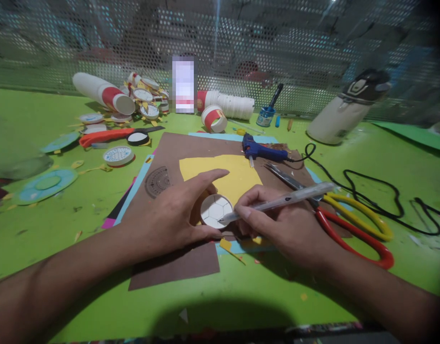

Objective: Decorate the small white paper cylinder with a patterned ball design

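Observation:
A small white disc (215,210) with dark lines like a football pattern lies between my hands. My left hand (170,208) curves around its left side, with the thumb at its lower edge and the index finger raised above it. My right hand (277,220) grips a pen (288,198), whose tip touches the disc's face near its lower right. Under them are yellow paper (223,167) and brown sheets (177,145). Scissors (322,205) with red and yellow handles lie beside my right hand. A dark protractor (157,181) rests near my left hand.
A blue glue gun (265,150) trails a black cord (367,177) to the right. Behind are paper cups (234,105), a phone (183,86), a small blue jar (266,117) and a tilted bottle (345,110). An orange-handled cutter (107,136) and paper crafts (46,185) are at left.

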Tool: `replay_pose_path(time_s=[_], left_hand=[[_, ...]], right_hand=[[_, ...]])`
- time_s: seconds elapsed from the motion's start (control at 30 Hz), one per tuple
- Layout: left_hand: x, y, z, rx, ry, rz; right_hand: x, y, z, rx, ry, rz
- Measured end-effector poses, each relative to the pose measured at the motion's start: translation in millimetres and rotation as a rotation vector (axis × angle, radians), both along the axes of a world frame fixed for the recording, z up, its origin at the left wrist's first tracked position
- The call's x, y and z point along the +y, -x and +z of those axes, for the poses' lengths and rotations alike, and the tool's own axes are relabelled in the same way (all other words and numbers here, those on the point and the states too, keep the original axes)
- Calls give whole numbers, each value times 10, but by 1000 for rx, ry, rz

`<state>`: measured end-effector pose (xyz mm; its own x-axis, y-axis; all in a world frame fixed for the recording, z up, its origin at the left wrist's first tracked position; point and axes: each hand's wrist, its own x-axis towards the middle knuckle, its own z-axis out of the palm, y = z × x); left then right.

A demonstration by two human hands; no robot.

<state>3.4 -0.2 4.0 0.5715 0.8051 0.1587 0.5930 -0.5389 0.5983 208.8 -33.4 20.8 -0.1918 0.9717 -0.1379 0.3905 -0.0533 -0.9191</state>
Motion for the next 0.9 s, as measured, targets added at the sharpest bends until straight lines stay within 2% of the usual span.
replay_pose_path(time_s=[0.7, 0.9], left_hand=[[11, 23, -36, -6, -64, -16], [-13, 44, -49, -8, -177, -75]], right_hand=[[-6, -8, 0, 38, -3, 35], [-12, -6, 8, 58, -1, 49]])
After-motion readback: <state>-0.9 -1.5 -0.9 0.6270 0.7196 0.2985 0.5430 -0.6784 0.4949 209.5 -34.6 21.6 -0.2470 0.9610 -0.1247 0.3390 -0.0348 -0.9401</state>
